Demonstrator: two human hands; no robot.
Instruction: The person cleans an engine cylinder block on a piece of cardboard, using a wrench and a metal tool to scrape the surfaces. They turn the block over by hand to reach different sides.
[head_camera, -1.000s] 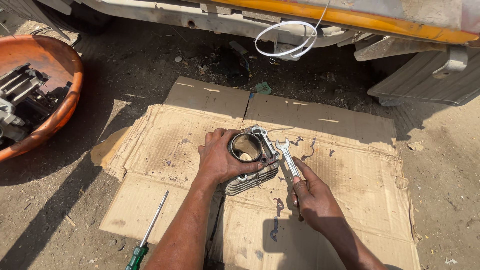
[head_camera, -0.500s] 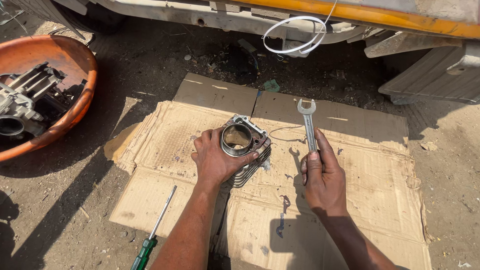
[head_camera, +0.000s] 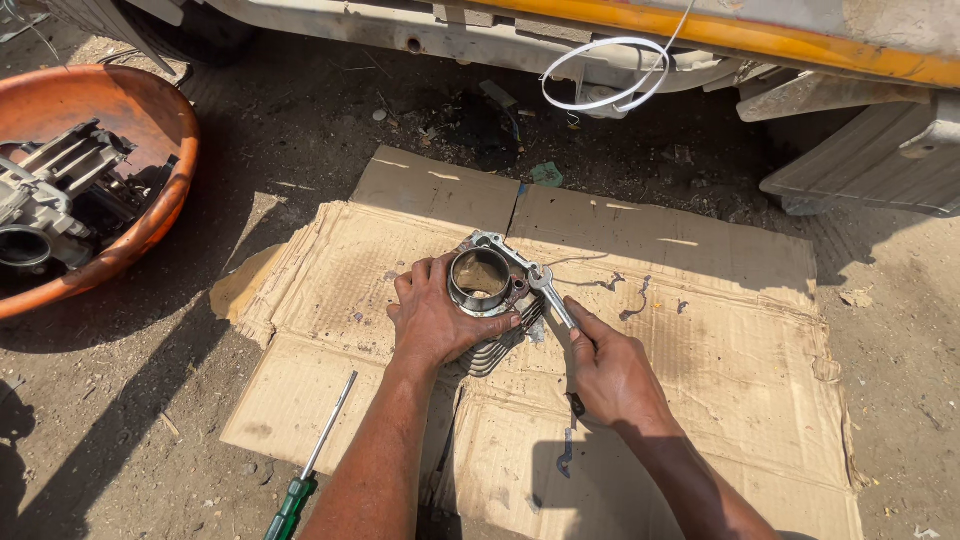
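Your left hand (head_camera: 435, 320) is covering the near left side of the finned cylinder (head_camera: 490, 300), so only a few fins are showing below your fingers. Your right hand (head_camera: 610, 375) is hiding the wrench (head_camera: 545, 290) handle; only the head is showing. Far left of your left hand, the orange basin (head_camera: 150, 140) and the engine part (head_camera: 50, 200) in it are running off the edge. Below your left forearm, the green-handled screwdriver (head_camera: 300, 495) is being cut off at the bottom edge.

Under my hands lies only a flattened brown cardboard box (head_camera: 700, 300), spread across the frame's middle; no labels, signs or screens.
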